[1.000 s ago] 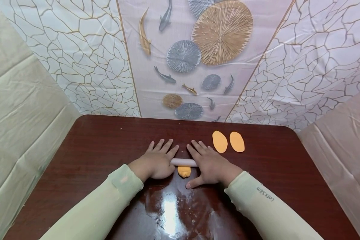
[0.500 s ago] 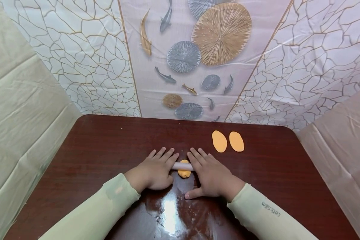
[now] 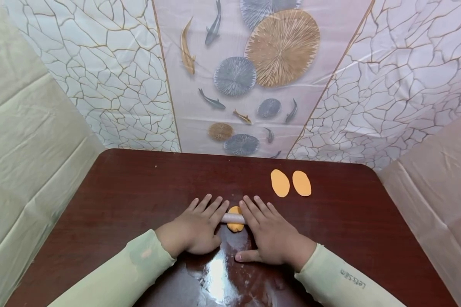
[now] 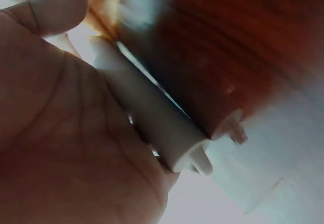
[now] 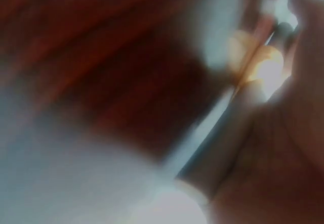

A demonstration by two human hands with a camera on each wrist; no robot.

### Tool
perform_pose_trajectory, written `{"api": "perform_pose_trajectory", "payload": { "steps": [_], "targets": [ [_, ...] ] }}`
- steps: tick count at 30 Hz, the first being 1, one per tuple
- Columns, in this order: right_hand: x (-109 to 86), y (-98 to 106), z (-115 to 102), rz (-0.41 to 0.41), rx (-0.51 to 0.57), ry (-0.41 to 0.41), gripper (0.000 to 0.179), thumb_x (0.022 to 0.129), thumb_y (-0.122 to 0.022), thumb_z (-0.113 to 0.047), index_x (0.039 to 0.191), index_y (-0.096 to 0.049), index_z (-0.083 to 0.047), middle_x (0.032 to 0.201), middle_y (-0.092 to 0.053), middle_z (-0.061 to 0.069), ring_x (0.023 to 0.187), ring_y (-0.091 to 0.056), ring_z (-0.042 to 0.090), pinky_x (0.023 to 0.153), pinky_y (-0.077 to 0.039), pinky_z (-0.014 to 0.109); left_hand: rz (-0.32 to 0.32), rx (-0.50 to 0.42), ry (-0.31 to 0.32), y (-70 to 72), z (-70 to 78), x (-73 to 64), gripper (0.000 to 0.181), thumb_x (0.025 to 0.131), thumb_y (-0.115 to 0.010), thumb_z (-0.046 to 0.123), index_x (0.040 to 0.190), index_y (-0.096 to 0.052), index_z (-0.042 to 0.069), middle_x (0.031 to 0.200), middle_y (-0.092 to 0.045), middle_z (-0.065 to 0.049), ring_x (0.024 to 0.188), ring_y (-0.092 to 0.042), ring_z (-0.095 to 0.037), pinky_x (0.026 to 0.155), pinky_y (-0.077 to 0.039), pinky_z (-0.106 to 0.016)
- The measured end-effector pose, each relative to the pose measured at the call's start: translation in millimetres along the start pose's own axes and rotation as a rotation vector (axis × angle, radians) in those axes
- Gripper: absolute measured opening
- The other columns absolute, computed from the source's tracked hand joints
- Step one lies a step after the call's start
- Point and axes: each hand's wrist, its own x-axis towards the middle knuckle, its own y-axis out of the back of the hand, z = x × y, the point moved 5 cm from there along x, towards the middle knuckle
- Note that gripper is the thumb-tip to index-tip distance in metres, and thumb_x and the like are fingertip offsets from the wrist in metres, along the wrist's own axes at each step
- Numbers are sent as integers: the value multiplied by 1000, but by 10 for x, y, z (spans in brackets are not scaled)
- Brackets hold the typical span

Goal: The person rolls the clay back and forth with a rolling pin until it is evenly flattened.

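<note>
Tabletop (image 3: pixel 138 187): dark red, glare on the near side.
Left hand (image 3: pixel 199 230): over the roller's (image 3: pixel 233 218) left end, fingers straight, slightly spread.
Right hand (image 3: pixel 269 234): likewise over its right end, thumb out.
Roller: long axis left-right, crossing the dough.
Left oval (image 3: pixel 280 183), right oval (image 3: pixel 301 183): flat, far right.
Dough (image 3: pixel 235 228): between the hands, about equally near both.

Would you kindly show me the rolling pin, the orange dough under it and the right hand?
Rolling pin (image 3: pixel 233 218): head view, middle of its barrel.
Orange dough (image 3: pixel 235 227): head view, its near part.
Right hand (image 3: pixel 269 236): head view, its back.
</note>
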Motion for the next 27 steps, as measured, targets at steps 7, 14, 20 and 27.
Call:
{"api": "perform_pose_trajectory", "payload": {
  "steps": [7,14,20,27],
  "targets": [
    [-119,-6,-73,-11,24,8,127,95,-52,-96,183,-10,-15,192,-4,8,178,-5,39,140,-19,65,-12,-5,-40,-49,37,-107,90,112,-51,52,184,-3,23,192,0,-3,178,4,-34,143,-8,-59],
    [-262,5,-163,35,7,31,134,90,-49,-102,183,-13,-12,192,-8,10,177,-9,41,139,-21,67,-1,-11,-66,-55,84,-248,92,110,-55,51,184,-7,23,192,-3,-3,179,-1,-31,143,-13,-57],
    [-343,-12,-258,70,-36,47,138,87,-51,-103,182,-18,-10,191,-12,13,176,-14,42,138,-25,67,13,-37,-89,-71,86,-350,92,108,-56,46,184,-11,21,192,-6,-3,179,-5,-31,143,-15,-58],
    [-465,-43,-352,85,-86,59,139,86,-50,-105,181,-17,-9,190,-12,15,176,-17,43,137,-28,67,6,-62,-112,-99,141,-476,96,105,-62,46,184,-12,21,192,-4,-3,179,-3,-32,142,-15,-61]
  ]
}}
